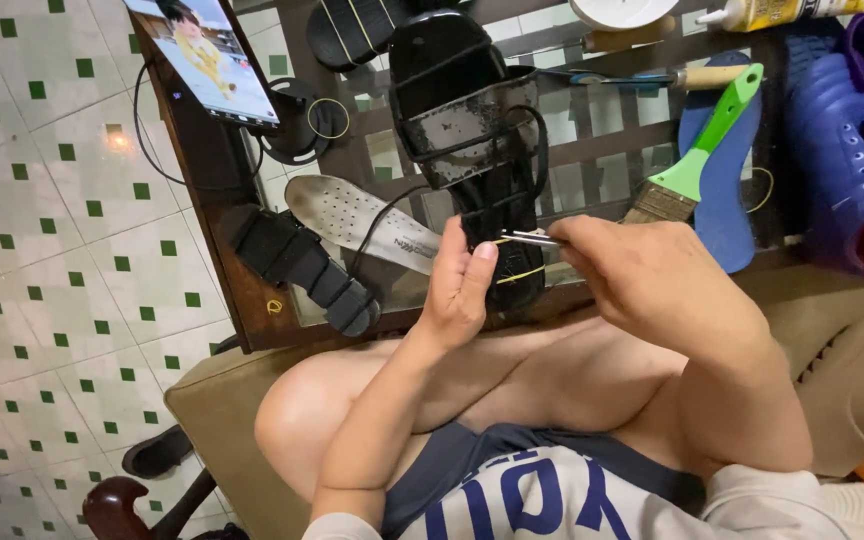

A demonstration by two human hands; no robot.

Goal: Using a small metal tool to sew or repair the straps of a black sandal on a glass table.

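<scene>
A black sandal [472, 130] with straps lies sole-up over a wooden slatted table [612, 140], yellow rubber bands wrapped round its near end. My left hand [460, 288] grips that near end from the left, thumb up against the sole. My right hand [652, 275] pinches a thin metal tool, tweezers or a needle [530, 238], whose tip touches the sandal by a yellow band. A black strap piece [302, 265] lies left of the sandal on the table edge.
A white insole [362, 215] lies beside the sandal. A green-handled brush [697, 160] rests on a blue sole [727, 200]. Purple clogs [852, 150] sit at right, a phone [207, 55] showing video at upper left, a glue bottle [772, 12] at the top. Tiled floor lies left.
</scene>
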